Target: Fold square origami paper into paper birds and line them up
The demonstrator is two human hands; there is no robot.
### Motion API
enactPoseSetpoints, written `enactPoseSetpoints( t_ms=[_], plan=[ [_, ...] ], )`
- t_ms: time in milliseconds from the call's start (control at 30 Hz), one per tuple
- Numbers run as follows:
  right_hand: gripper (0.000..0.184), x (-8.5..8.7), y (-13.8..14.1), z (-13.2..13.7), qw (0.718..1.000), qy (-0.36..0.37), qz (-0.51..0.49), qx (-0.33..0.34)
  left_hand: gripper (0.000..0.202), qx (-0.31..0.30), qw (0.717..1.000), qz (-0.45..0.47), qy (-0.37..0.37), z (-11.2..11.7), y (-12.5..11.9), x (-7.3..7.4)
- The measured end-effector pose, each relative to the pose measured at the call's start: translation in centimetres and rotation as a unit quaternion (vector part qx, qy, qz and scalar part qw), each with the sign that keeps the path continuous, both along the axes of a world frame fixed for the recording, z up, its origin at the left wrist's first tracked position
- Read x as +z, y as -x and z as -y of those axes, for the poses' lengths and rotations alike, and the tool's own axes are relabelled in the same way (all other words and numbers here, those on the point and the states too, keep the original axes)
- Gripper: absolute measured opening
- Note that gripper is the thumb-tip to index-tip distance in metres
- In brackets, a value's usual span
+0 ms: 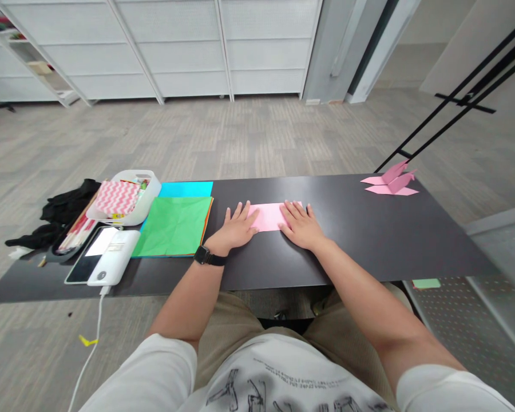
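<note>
Paper (268,218), pink and oblong, lies flat on the bench (369,234), long axis running 9 to 3 o'clock. Left hand (237,226) touches its 9-o'clock end, right hand (301,225) its 3-o'clock end; both palm-down, fingers extended, grasping nothing. Neither is nearer.

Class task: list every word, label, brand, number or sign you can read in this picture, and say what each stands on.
No text can be read with certainty.
White power bank: small print and a round mark, too small to read.
White shirt: lines of lettering above the dark drawings, too blurred to read.
Pink paper: no writing shows.
</note>
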State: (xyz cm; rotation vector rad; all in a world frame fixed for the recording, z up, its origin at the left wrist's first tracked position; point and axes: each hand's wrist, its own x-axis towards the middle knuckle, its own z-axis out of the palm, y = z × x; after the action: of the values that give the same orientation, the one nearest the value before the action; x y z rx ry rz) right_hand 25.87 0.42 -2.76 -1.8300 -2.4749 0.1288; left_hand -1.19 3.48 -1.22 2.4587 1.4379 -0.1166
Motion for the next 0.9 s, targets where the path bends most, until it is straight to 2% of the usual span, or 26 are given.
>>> enactPoseSetpoints(
  t_ms=[133, 200, 300, 333, 400, 500, 600, 733, 900],
  plan=[
    [0.072, 0.3, 0.1, 0.1, 1.000, 0.006, 0.002, -0.001, 0.074, -0.007, 1.000, 0.006, 0.024, -0.9, 1.5, 0.4],
    [0.072, 0.4, 0.1, 0.1, 1.000, 0.007, 0.002, -0.002, 0.075, 0.018, 0.999, 0.031, 0.028, -1.3, 1.9, 0.9],
    [0.071, 0.3, 0.1, 0.1, 1.000, 0.007, 0.000, -0.003, 0.066, 0.090, 0.988, 0.120, -0.024, -1.6, 1.5, 1.6],
    [0.071, 0.3, 0.1, 0.1, 1.000, 0.006, -0.001, -0.003, 0.063, 0.098, 0.982, 0.154, -0.051, -1.6, 1.0, 1.7],
    [0.071, 0.1, 0.1, 0.1, 1.000, 0.000, -0.004, -0.003, 0.060, 0.073, 0.975, 0.194, -0.085, -1.3, -0.5, 1.7],
    [0.072, 0.0, 0.1, 0.1, 1.000, -0.006, -0.007, -0.002, 0.060, -0.008, 0.981, 0.167, -0.096, -0.4, -3.1, 0.8],
    [0.073, 0.0, 0.1, 0.1, 1.000, -0.006, -0.005, -0.001, 0.062, -0.057, 0.989, 0.105, -0.086, 0.3, -4.6, -0.4],
    [0.073, 0.3, 0.1, 0.2, 1.000, 0.004, -0.005, 0.002, 0.063, -0.059, 0.992, 0.057, -0.099, 0.8, -4.8, -1.4],
    [0.073, 0.5, -0.5, 0.4, 1.000, 0.021, 0.001, -0.023, 0.064, -0.038, 0.994, 0.043, -0.095, 0.9, -4.6, -1.4]
  ],
)
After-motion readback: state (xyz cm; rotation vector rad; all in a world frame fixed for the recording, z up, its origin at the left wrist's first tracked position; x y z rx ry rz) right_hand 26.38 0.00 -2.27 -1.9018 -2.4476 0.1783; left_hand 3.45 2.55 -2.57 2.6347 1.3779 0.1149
